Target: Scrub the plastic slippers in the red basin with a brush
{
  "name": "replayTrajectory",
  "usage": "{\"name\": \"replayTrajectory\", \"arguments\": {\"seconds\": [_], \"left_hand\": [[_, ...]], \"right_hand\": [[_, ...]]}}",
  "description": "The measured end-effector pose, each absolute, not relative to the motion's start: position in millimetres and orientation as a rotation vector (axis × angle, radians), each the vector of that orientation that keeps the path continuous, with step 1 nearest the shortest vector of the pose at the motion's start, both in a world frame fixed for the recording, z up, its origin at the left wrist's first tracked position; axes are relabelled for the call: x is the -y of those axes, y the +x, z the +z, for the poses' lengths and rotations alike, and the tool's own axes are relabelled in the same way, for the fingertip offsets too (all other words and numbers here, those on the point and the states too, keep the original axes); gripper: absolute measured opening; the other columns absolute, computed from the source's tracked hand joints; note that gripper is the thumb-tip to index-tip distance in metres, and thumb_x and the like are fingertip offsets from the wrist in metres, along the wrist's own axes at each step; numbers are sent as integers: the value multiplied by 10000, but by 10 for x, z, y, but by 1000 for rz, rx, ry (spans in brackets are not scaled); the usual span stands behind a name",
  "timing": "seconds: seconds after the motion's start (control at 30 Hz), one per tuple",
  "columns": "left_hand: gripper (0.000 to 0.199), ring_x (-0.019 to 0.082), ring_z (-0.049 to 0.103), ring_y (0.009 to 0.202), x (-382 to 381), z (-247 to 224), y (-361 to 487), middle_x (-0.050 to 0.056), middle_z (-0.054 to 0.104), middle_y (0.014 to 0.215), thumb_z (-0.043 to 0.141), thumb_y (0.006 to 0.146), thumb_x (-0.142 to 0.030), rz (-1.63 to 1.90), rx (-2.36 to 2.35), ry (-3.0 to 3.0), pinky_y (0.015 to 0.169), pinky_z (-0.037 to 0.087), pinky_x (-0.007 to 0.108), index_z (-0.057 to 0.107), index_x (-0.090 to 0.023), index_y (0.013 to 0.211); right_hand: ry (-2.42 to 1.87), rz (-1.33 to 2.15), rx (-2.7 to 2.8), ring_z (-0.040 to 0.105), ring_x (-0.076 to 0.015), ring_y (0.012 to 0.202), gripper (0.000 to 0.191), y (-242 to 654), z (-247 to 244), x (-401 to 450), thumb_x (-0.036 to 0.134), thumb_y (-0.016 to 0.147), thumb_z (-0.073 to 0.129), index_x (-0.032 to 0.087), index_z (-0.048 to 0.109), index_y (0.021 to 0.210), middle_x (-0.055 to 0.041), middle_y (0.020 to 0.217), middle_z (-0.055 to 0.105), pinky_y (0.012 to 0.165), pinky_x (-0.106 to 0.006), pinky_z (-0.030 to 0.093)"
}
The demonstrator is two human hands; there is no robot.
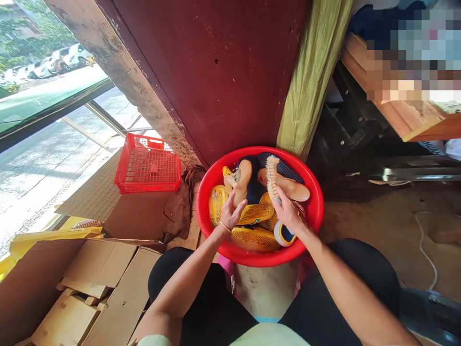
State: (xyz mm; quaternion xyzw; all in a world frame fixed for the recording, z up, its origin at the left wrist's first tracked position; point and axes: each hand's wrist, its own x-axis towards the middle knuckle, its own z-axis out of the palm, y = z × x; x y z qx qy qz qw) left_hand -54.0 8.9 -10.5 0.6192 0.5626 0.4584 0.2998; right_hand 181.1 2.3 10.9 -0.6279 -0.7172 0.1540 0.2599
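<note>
A red basin (205,240) full of shoes stands on the floor between my knees. My left hand (232,211) grips a tan-soled sandal (245,175) by its lower end, thumb to the right, over the basin. In my right hand (287,211) is a scrubbing brush (272,175), held by its lower end, bristles to the left and apart from the sandal. Under the hands lie yellow shoes (255,238), soles up. Another tan-soled sandal (293,188) rests behind the brush, with a dark sole (283,166) at the back rim. A white-and-blue shoe (284,234) sits below my right wrist.
Left of the basin are a red plastic crate (147,168), a brown cloth (180,211) and an open cardboard box (118,293) holding wooden pieces. A dark red door (216,72) and a yellow-green curtain (309,81) rise behind. A wooden table (406,110) stands right.
</note>
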Motion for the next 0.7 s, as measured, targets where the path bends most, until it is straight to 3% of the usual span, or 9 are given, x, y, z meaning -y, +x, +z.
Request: {"name": "replayTrajectory", "arguments": {"seconds": [0.17,0.37,0.57,0.7], "left_hand": [[588,354,312,1480,-214,-345,-483,145,456,1538,543,935,-487,567,-1536,2416,1193,256,598,491,-199,1444],[532,292,222,1525,-370,-605,-510,189,355,1588,418,986,-357,340,-1344,2465,1215,263,548,423,-137,1471],[576,312,219,1523,-460,-905,-516,218,349,1577,560,895,-331,330,-1378,2241,1222,260,539,450,-111,1416],[596,288,390,1437,-499,-955,-556,182,481,1486,614,842,-301,456,-1385,2034,1199,311,495,458,-142,1395]], "right_hand": [[-1640,398,1917,601,-253,1254,577,1913,78,-23,312,970,402,165,398,1528,-108,1417,601,1030,-365,500],[-1722,509,2062,671,-238,1132,569,1999,-70,42,325,975,412,199,411,1529,-103,1344,658,952,-324,522],[-1828,601,2351,677,-235,1080,587,1895,-168,62,264,977,385,203,358,1561,-136,1285,680,913,-327,508],[-1894,550,2447,631,-263,1171,560,1817,-198,107,246,981,378,234,406,1540,-148,1374,619,978,-387,481]]}}
